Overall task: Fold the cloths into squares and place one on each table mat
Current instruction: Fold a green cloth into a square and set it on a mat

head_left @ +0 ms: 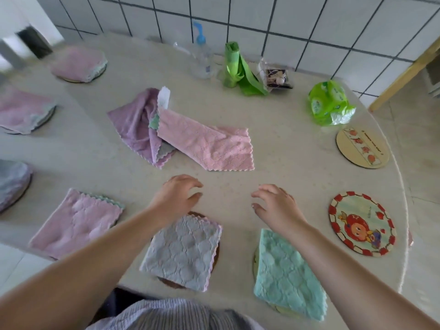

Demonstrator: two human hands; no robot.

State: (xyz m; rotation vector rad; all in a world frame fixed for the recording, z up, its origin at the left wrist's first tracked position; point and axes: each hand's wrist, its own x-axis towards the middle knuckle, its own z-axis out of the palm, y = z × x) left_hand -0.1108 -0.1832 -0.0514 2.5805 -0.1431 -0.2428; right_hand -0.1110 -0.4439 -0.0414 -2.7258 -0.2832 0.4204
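Observation:
A folded grey cloth (183, 251) lies on a brown mat (215, 258) in front of me, and a folded green cloth (283, 272) covers another mat to its right. My left hand (177, 198) and my right hand (273, 204) hover above the table just beyond these two, fingers loosely curled, holding nothing. Past them lie an unfolded pink cloth (209, 146) and a crumpled purple cloth (135, 125) in a heap. Two bare mats sit on the right: a red-rimmed cartoon mat (362, 225) and a pale wooden mat (362, 147).
Folded pink cloths (76, 225) (23, 110) (78, 63) and a grey one (12, 182) sit on mats along the left. At the back stand a pump bottle (202, 55), green bags (238, 67), a small packet (276, 76) and a green tissue pack (328, 101). The table's curved edge (404, 210) runs down the right.

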